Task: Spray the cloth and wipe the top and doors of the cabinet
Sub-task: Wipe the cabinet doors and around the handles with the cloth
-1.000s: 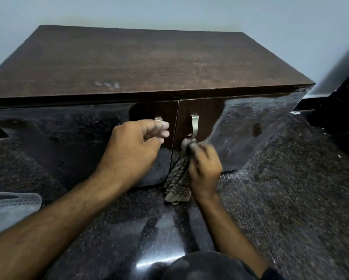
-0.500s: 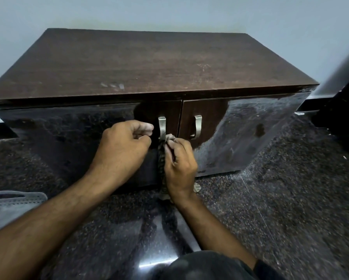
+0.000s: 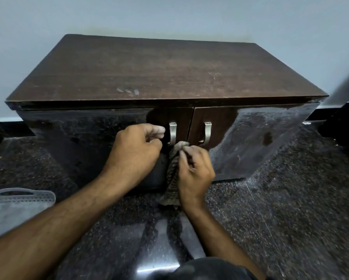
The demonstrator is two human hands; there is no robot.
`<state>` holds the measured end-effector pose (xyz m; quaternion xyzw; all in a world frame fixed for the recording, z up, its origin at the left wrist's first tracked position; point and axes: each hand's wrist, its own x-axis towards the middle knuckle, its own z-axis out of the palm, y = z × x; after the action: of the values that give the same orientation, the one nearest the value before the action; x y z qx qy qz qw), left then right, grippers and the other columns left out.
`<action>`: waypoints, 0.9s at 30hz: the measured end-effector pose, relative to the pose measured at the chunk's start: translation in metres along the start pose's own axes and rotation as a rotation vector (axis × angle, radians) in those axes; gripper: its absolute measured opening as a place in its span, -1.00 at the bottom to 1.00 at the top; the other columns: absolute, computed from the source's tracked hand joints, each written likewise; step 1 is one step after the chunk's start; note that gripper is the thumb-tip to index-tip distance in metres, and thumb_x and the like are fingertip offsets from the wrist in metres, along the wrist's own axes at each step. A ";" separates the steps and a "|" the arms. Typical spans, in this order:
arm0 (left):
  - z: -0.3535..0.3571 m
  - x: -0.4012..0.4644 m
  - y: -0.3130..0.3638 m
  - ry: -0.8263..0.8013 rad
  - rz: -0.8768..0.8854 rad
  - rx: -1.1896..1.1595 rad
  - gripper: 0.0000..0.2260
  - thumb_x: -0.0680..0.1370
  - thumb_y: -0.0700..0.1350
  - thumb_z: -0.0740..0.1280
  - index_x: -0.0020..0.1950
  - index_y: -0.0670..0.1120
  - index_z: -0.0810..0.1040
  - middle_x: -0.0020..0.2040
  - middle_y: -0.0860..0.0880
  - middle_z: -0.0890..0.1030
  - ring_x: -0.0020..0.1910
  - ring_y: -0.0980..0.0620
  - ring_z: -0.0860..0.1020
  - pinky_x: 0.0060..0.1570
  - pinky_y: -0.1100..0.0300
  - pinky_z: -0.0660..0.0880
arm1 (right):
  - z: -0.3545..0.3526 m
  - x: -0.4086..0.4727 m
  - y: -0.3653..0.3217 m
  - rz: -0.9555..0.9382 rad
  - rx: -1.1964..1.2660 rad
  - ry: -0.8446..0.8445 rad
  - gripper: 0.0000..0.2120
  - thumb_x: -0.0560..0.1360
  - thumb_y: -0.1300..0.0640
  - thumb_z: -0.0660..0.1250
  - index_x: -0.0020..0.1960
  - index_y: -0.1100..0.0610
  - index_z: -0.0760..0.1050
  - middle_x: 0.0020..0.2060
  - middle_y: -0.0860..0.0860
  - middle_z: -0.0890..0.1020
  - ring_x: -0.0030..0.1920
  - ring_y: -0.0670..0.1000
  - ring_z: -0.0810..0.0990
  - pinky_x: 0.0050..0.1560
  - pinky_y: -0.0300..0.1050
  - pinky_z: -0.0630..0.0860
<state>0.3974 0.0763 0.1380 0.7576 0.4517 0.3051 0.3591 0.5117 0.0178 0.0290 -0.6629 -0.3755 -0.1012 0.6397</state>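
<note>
Speckled dark floor (image 3: 280, 209) runs up to a low brown cabinet (image 3: 149, 73) against a pale wall. Right hand (image 3: 195, 170) pinches a striped cloth (image 3: 172, 178), its top bunched against the left door's handle (image 3: 172, 133). Left hand (image 3: 135, 152) hovers beside that handle, fingers curled, holding nothing.
</note>
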 end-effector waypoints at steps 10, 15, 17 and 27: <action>-0.004 0.000 -0.002 -0.006 0.007 -0.040 -0.65 0.46 -0.23 0.29 0.18 0.03 0.66 -0.01 0.20 0.68 0.03 0.29 0.61 0.14 0.28 0.51 | 0.002 0.014 -0.023 -0.359 -0.062 -0.055 -0.80 0.48 0.44 0.42 0.10 0.40 0.61 0.03 0.27 0.61 0.03 0.18 0.61 0.12 -0.02 0.56; -0.002 -0.001 -0.003 -0.022 0.001 -0.037 -0.68 0.49 -0.23 0.30 0.18 0.02 0.66 -0.02 0.20 0.67 0.02 0.31 0.60 0.06 0.45 0.46 | -0.005 0.000 -0.014 -0.454 -0.146 -0.232 -0.80 0.45 0.51 0.37 0.06 0.43 0.62 -0.01 0.28 0.63 -0.04 0.22 0.60 0.08 -0.04 0.54; -0.002 -0.001 -0.002 -0.017 0.011 -0.039 -0.67 0.49 -0.22 0.30 0.19 0.02 0.65 -0.02 0.20 0.67 0.01 0.35 0.60 -0.03 0.57 0.42 | -0.004 0.006 -0.022 -0.471 -0.144 -0.228 -0.83 0.48 0.47 0.35 0.06 0.43 0.62 -0.02 0.29 0.63 -0.05 0.23 0.60 0.08 -0.06 0.54; -0.007 0.000 -0.002 0.030 0.026 -0.016 -0.66 0.49 -0.22 0.30 0.21 0.02 0.65 0.00 0.18 0.68 -0.02 0.36 0.60 -0.09 0.66 0.38 | -0.004 0.017 -0.022 -0.510 -0.167 -0.162 -0.82 0.52 0.42 0.34 0.09 0.40 0.63 -0.04 0.29 0.63 -0.07 0.26 0.60 0.08 -0.04 0.50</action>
<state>0.3910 0.0788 0.1398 0.7558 0.4445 0.3248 0.3545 0.5105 0.0177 0.0572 -0.6032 -0.5706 -0.2362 0.5047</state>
